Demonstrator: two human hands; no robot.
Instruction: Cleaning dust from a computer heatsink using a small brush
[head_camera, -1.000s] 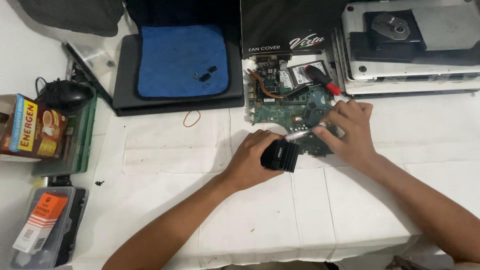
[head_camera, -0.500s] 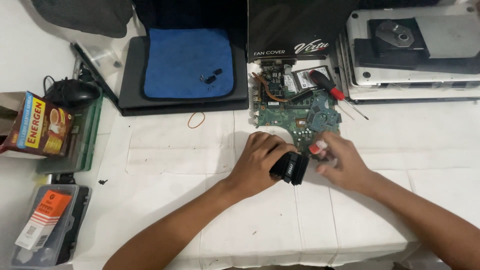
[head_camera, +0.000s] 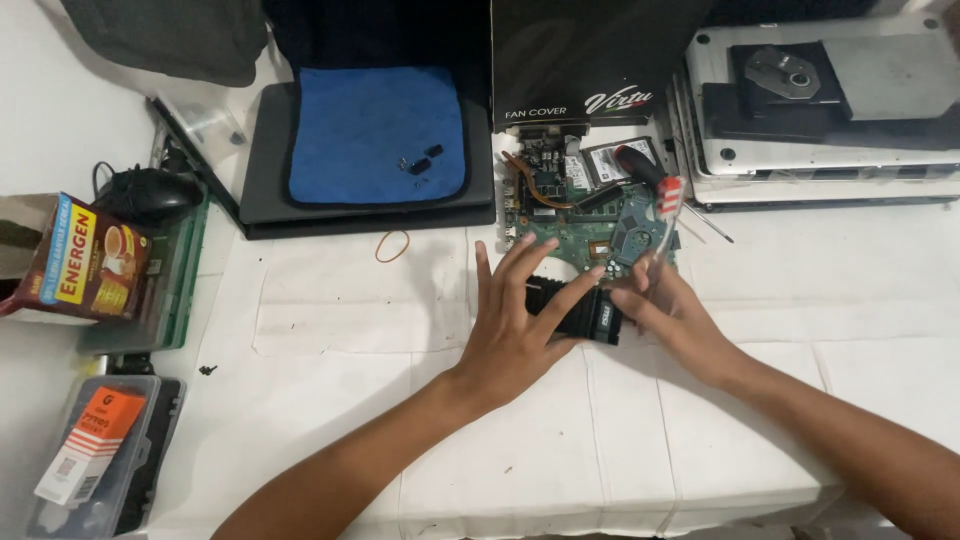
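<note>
My left hand (head_camera: 515, 325) lies with fingers spread over a black ribbed part (head_camera: 585, 312) that rests on the white cloth, just in front of a green circuit board (head_camera: 585, 225). My right hand (head_camera: 672, 305) touches the part's right end. Its fingertips pinch a small screwdriver with a red-and-white striped handle (head_camera: 668, 196) that points up and away over the board. A larger screwdriver with a black and red handle (head_camera: 636, 163) lies on the board's far right corner.
A blue cloth (head_camera: 375, 135) with small screws lies on a dark laptop at the back. Behind the board stands a black box (head_camera: 590, 50), with stacked laptops (head_camera: 820, 120) to its right. A rubber band (head_camera: 392, 246), a colourful carton (head_camera: 85, 262) and a plastic case (head_camera: 95, 450) sit to the left.
My left hand has let go of the black part and spread its fingers over it. My right hand came off the circuit board holding the small striped screwdriver.
</note>
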